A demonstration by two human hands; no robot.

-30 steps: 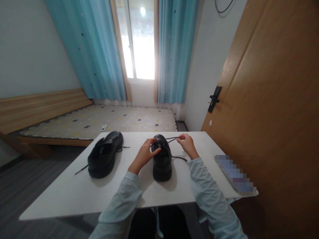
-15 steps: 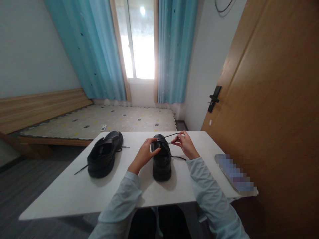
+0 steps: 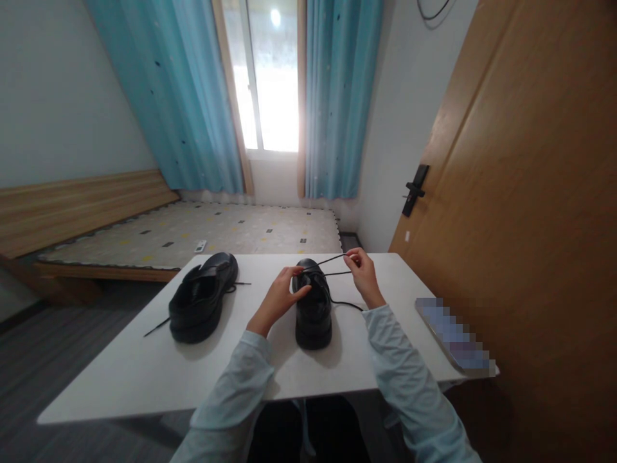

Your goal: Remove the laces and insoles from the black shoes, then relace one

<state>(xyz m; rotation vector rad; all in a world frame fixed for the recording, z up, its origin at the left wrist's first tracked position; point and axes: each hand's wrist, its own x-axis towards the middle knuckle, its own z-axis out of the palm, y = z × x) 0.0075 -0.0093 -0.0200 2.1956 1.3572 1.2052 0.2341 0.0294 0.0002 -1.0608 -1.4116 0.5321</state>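
Black lace-up shoe (image 3: pixel 314 316): lower centre, on the white bench (image 3: pixel 120 379). My right hand (image 3: pixel 364 278) pinches its thin black lace (image 3: pixel 332 259); my left hand (image 3: pixel 279 297) touches the shoe, grip unclear. I judge the step lace adjustment; the next move likely needs steady tension.

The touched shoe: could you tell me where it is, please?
In the head view, the shoe is on the table, right of the other shoe, between the left hand and right hand.

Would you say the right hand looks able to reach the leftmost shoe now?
Probably not easily: the right hand holds a lace, and the left hand and other shoe lie between.
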